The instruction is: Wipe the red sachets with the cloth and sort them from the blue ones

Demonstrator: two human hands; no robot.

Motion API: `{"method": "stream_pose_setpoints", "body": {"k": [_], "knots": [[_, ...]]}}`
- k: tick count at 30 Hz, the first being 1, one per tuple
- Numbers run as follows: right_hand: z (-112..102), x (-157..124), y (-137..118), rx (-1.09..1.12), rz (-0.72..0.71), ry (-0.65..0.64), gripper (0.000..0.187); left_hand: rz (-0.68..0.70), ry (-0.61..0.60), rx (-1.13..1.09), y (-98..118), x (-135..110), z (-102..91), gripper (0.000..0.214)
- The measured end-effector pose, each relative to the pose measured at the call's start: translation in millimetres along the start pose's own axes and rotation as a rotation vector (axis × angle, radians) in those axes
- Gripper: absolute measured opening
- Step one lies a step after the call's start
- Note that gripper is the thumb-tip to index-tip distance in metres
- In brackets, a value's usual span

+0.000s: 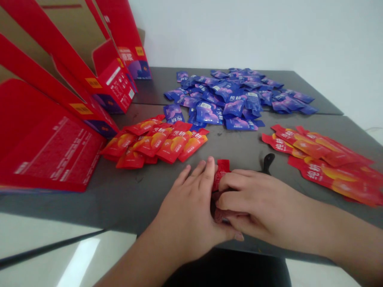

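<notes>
Near the front edge of the table, both hands are at a red sachet (222,168), whose top end shows between them; its lower part is hidden. My left hand (190,211) lies along the sachet's left side, fingers stretched out and thumb reaching under my right hand. My right hand (254,203) is closed, its bent fingers pressed to the sachet's right side. Just beyond the right hand, a curved black piece (268,162) sticks up; what it belongs to is hidden.
Red and orange sachets (158,139) form a pile at left, others (326,163) lie stacked at right. Many purple sachets (227,97) are heaped at the back of the grey table (143,207). Several open red cartons (54,147) stand along the left. A white wall (254,32) rises behind.
</notes>
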State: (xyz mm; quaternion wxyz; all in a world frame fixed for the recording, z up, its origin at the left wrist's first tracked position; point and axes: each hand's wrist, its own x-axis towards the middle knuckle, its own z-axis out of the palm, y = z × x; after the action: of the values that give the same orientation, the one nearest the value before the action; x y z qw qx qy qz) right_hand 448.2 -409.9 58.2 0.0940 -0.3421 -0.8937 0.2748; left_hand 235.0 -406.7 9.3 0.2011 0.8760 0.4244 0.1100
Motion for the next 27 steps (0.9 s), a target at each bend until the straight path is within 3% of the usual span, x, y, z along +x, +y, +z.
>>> {"method": "stream_pose_setpoints", "body": {"k": [10,15,18,20,23,27], "knots": [[-2,2,31,-0.266,0.16,0.138,0.008,-0.037,-0.078,-0.02,0,0,-9.1,0.147],[-3,3,39,-0.31,0.212,0.21,0.009,0.006,-0.146,-0.037,-6,-2,-16.8,0.102],[-7,1,36,-0.251,0.185,0.323,0.009,-0.001,-0.096,-0.005,-7,-2,-12.5,0.11],[-10,-2,29,-0.155,0.093,0.387,0.016,-0.005,-0.077,-0.001,-7,0,-9.3,0.116],[-13,-5,11,0.056,-0.086,0.267,0.022,-0.009,-0.076,-0.018,-6,2,-8.6,0.118],[-10,-3,1,0.147,-0.101,0.003,0.026,0.014,-0.072,-0.027,-6,2,-11.0,0.117]]}}
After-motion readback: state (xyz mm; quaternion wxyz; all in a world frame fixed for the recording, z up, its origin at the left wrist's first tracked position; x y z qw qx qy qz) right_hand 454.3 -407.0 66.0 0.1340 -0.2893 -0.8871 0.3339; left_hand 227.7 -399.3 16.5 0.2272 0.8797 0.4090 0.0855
